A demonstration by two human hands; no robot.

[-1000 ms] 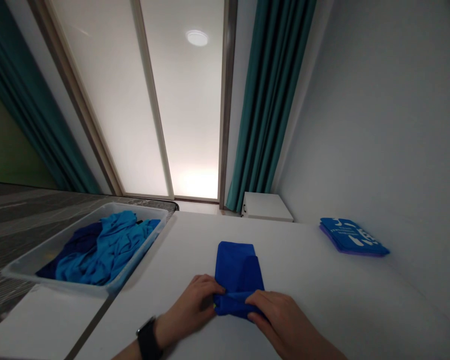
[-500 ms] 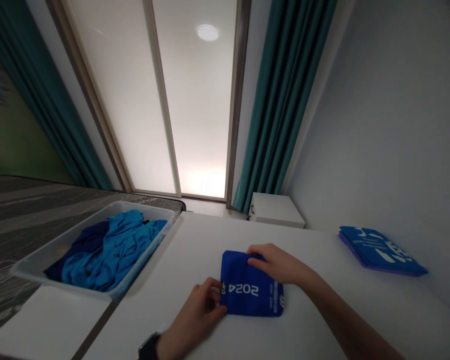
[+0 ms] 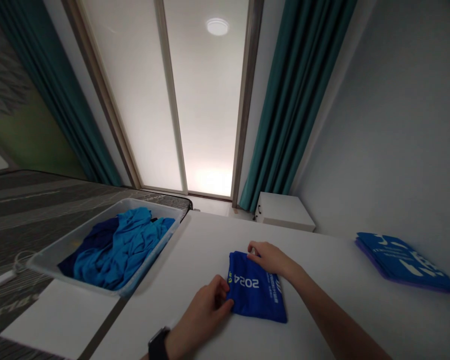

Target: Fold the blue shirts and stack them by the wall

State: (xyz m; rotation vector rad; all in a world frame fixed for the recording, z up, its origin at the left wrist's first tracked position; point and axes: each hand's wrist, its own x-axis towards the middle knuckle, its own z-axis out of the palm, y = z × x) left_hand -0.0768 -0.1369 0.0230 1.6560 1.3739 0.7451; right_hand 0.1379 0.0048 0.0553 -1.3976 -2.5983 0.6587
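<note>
A folded blue garment (image 3: 257, 295) with a white "2024" print lies on the white table (image 3: 172, 280) in front of me. My left hand (image 3: 212, 302), wearing a dark watch at the wrist, has its thumb and fingers closed on the garment's left edge. At the top edge, my right hand (image 3: 266, 257) pinches the cloth near the far side, its fingertips partly hiding the fabric. Over to the right lies a stack of folded blue garments (image 3: 405, 262) with white prints.
A clear plastic bin (image 3: 125, 292) full of rumpled blue clothes (image 3: 123, 250) stands at the left, by the table's edge. Beyond the table sits a small white cabinet (image 3: 285, 210), near a teal curtain (image 3: 281, 120). A wall (image 3: 405, 130) rises on the right.
The view has shifted slightly left. The folded garment has turned a little, its right side now lower and its upper right corner drawn in under my right hand.
</note>
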